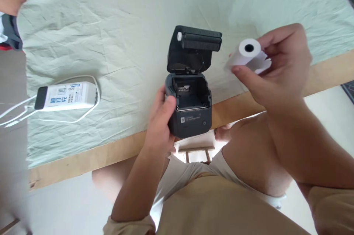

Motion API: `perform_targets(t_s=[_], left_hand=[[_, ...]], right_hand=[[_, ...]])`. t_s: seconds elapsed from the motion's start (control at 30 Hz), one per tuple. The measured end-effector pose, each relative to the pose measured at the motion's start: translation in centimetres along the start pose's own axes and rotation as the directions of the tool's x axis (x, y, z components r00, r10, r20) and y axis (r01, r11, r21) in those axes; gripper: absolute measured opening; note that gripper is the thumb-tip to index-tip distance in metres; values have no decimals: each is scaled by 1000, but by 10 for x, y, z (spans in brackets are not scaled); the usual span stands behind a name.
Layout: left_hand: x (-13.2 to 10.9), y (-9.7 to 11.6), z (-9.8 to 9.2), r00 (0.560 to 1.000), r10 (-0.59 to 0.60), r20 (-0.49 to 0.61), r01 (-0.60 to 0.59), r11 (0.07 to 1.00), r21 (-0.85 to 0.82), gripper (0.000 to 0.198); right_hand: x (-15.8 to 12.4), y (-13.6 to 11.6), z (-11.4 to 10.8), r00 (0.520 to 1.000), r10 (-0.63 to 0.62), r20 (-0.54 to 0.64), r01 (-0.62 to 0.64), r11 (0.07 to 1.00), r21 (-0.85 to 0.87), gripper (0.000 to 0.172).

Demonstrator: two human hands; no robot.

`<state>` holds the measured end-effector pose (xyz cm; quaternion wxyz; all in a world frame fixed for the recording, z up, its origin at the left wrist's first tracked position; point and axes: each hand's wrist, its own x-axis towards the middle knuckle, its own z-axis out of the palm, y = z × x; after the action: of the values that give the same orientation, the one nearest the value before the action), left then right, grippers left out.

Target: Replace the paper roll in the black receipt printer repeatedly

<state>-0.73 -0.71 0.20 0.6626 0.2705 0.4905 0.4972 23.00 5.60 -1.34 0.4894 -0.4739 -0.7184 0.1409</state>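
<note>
Open black printer [190, 122], white roll [239, 56]

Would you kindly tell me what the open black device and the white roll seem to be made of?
Black device: probably hard plastic with a matte finish, judging by its moulded edges and dull surface.
White roll: apparently thin, smooth paper, given its loose, ragged end.

Place is looking most like a home; exact room not being determined. Grounds: a wrinkled pale-green cloth [124, 43] is covering a bench [91, 161] with a bare light-brown wooden edge; a white oblong block [68, 96] with a black end and blue print is lying on it, trailing thin white cables [17, 105]; smooth pale flooring [66, 205] is showing below; the seated person [249, 150] is wearing casual clothes, a tan fabric top [210, 205] and light-coloured shorts [177, 172].
</note>
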Motion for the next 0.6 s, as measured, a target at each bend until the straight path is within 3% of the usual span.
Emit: perform_targets(t_s=[0.13,0.23,0.33,0.4,0.5,0.6], left_hand=[[-1,-1,-4,1000,25,6,-24,999,-40,50],[-1,-1,-4,1000,15,10,-15,1000,5,50],[-1,-2,-4,999,38,1,-38,999,-7,50],[-1,-3,-5,998,58,17,-57,998,-24,47],[1,-5,-5,998,67,20,-67,998,-1,38],[3,-6,-4,992,125,-21,-126,992,-19,34]], right_hand=[[-7,-36,4,972,-189,140,188,982,23,28],[-11,-52,16,954,-198,224,204,979,-4,25],[-12,-52,30,968,-162,193,173,984,-39,26],[-9,-47,36,956,-202,213,211,977,-19,22],[-5,-42,39,930,-275,242,278,960,24,17],[-4,-46,38,941,-265,212,259,964,53,21]])
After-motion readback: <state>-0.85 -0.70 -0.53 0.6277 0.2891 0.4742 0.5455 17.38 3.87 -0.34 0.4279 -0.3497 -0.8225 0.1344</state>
